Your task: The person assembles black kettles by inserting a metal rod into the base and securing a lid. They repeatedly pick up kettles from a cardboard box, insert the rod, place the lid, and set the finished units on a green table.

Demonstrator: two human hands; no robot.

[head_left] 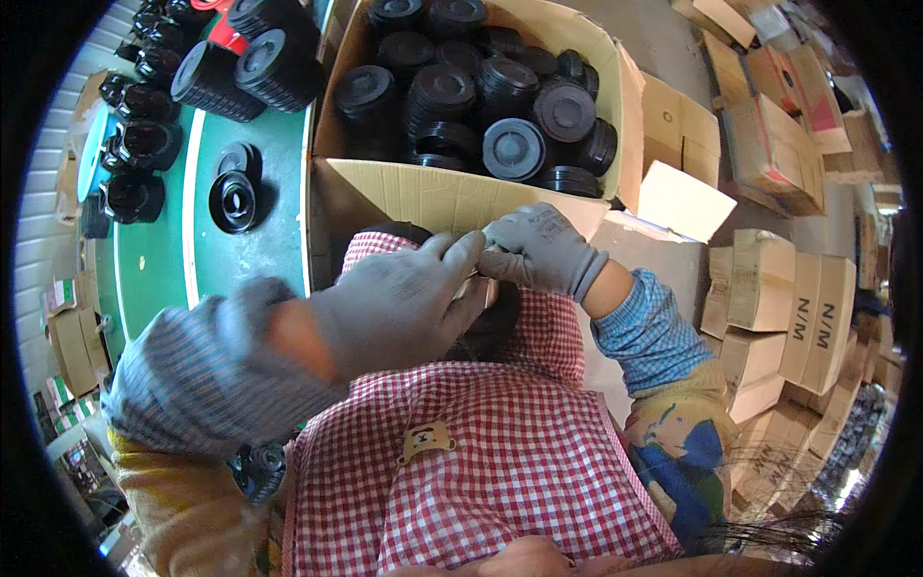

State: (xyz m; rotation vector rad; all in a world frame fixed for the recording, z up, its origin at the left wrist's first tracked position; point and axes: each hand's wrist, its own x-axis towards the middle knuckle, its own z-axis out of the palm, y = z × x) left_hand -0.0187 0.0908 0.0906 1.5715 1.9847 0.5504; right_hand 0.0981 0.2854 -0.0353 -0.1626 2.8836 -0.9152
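My left hand, in a grey work glove, is closed with its fingers pressed toward my right hand, also gloved in grey. The two meet above my lap, just on the near side of a large cardboard box. A small pale, shiny edge shows between the fingers, but the gloves cover most of it and its kind cannot be told. My right thumb and fingers are pinched together at the same spot. Stacks of round black lids fill the box beyond my hands.
On a green table at the left stand stacked black lids, two loose round parts and a row of glossy black pieces. Closed cartons are piled at the right. An open box flap juts out near my right hand.
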